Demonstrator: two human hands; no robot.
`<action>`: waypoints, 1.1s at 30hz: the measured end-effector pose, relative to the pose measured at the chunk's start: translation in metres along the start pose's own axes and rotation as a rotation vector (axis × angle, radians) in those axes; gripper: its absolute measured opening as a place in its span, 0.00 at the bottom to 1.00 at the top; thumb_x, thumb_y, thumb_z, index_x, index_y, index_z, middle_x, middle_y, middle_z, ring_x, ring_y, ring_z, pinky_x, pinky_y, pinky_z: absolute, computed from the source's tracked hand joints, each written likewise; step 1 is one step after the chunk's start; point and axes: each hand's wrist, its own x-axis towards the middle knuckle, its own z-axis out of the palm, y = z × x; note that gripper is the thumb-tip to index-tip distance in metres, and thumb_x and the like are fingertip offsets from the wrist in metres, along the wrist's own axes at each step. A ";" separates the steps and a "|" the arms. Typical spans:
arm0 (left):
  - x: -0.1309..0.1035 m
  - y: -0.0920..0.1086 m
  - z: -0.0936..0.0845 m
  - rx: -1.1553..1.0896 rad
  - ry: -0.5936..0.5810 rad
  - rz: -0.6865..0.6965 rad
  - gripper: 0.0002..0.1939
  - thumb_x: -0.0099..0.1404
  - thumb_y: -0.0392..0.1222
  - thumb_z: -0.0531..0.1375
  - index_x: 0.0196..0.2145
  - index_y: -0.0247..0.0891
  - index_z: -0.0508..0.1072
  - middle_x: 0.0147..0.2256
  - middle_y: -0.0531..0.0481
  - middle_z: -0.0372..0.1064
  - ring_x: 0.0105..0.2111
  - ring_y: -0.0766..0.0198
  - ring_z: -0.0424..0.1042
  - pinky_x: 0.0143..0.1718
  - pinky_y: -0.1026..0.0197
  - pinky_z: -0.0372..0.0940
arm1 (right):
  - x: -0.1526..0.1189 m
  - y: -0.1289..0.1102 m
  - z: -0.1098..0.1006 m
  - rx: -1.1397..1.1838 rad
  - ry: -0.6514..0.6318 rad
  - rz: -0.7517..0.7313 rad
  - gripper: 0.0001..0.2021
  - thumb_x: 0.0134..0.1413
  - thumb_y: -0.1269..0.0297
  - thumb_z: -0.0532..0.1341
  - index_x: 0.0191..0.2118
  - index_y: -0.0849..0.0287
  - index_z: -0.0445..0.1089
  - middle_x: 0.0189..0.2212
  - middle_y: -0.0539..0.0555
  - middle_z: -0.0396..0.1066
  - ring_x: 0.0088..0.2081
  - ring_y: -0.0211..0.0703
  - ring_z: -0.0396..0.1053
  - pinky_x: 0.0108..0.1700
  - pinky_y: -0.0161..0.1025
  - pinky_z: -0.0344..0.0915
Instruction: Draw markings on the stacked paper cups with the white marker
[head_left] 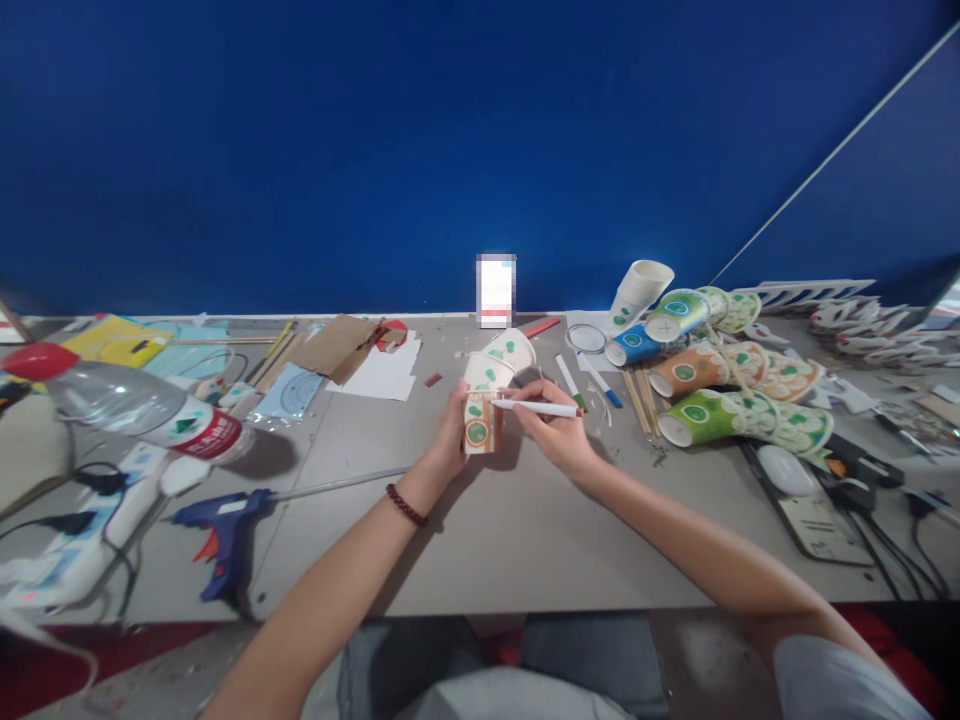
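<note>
Leftmost, a clear plastic bottle with a red cap and red label (161, 408) is standing or leaning, I cannot tell which, beside a white power strip (82, 540). Next, a blue glue gun with a red trigger (225, 520) is lying on the grey tabletop (322, 560), its stick pointing towards the middle. At centre, the left hand (452, 430) is cupping a curved chain of nested white paper cups with green and brown print (486, 380), apparently to brace it; its fingers are curling along the left side, partly hidden. The chain is sitting straight before the person, probably for a close view. From the right, the right hand (555, 425) is pinching a slim white marker (540, 408), fingers narrow around the barrel, likely for fine control. Its tip is meeting or nearly meeting the cups. Farther right, curved rows of printed blue, orange and green paper cups (690, 375) are lying apart, perhaps leaving elbow room.
</note>
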 end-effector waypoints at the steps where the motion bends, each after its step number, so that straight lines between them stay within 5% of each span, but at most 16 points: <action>1: 0.000 0.000 0.000 0.005 0.001 -0.001 0.25 0.62 0.62 0.60 0.38 0.33 0.77 0.30 0.45 0.78 0.25 0.61 0.75 0.30 0.60 0.70 | 0.000 -0.001 0.000 0.011 -0.001 0.002 0.03 0.56 0.62 0.64 0.34 0.53 0.70 0.40 0.55 0.80 0.51 0.54 0.77 0.51 0.50 0.72; 6: 0.001 -0.001 -0.001 0.010 0.009 0.000 0.25 0.62 0.62 0.60 0.38 0.34 0.77 0.30 0.46 0.78 0.25 0.62 0.75 0.30 0.61 0.70 | 0.000 -0.003 0.001 0.025 -0.031 -0.008 0.04 0.55 0.64 0.64 0.31 0.54 0.69 0.33 0.53 0.78 0.52 0.56 0.76 0.49 0.49 0.72; 13: 0.001 -0.001 -0.002 0.022 0.001 0.016 0.26 0.62 0.62 0.60 0.39 0.33 0.77 0.30 0.45 0.77 0.25 0.61 0.75 0.32 0.60 0.70 | 0.000 0.001 0.000 0.020 -0.008 -0.009 0.04 0.57 0.61 0.64 0.35 0.53 0.71 0.41 0.55 0.80 0.51 0.53 0.77 0.52 0.50 0.71; 20: 0.000 0.001 0.000 -0.005 0.012 -0.018 0.25 0.63 0.62 0.59 0.37 0.34 0.77 0.28 0.46 0.77 0.23 0.62 0.74 0.29 0.61 0.70 | 0.000 -0.002 0.001 0.076 -0.031 0.002 0.05 0.55 0.62 0.64 0.30 0.53 0.69 0.32 0.52 0.78 0.53 0.56 0.76 0.51 0.49 0.71; 33: -0.001 0.003 0.003 0.019 0.046 -0.054 0.27 0.69 0.61 0.50 0.35 0.34 0.77 0.26 0.45 0.77 0.22 0.62 0.73 0.27 0.61 0.69 | 0.000 0.001 -0.002 0.090 0.026 0.042 0.05 0.55 0.60 0.65 0.33 0.53 0.69 0.40 0.56 0.81 0.48 0.54 0.78 0.48 0.49 0.72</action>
